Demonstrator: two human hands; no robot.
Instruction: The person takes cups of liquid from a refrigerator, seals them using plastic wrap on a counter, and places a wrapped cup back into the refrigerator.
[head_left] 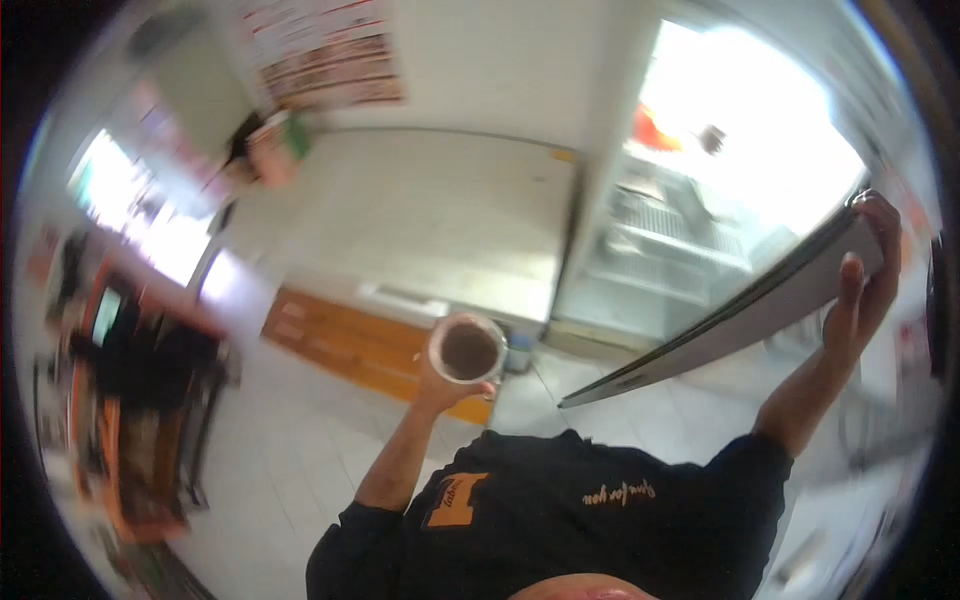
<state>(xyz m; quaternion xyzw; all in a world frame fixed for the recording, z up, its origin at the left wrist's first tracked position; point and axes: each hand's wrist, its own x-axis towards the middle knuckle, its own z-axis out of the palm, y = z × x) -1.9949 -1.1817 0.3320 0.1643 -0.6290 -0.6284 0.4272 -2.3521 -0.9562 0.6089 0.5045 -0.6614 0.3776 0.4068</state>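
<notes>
My left hand (436, 390) is wrapped around a round cup (468, 349) that holds something dark brown, in front of my chest. I see the cup from above, so its sides are mostly hidden. Out to the right, my right hand (868, 265) grips the edge of the refrigerator door (740, 305), with its fingers over the top and the thumb on the near face. That door stands open. Behind it the lit refrigerator (600, 335) shows wire shelves (665, 215) and a blurred red-orange item (655, 128) inside.
Left of the refrigerator stands a broad white-topped unit (420, 215), with an orange-brown panel (350, 345) below its front. Pink and green items (280, 148) sit at its far left corner. An orange-framed rack with dark things (150, 370) stands at the left. Pale tiles (290, 460) cover the floor.
</notes>
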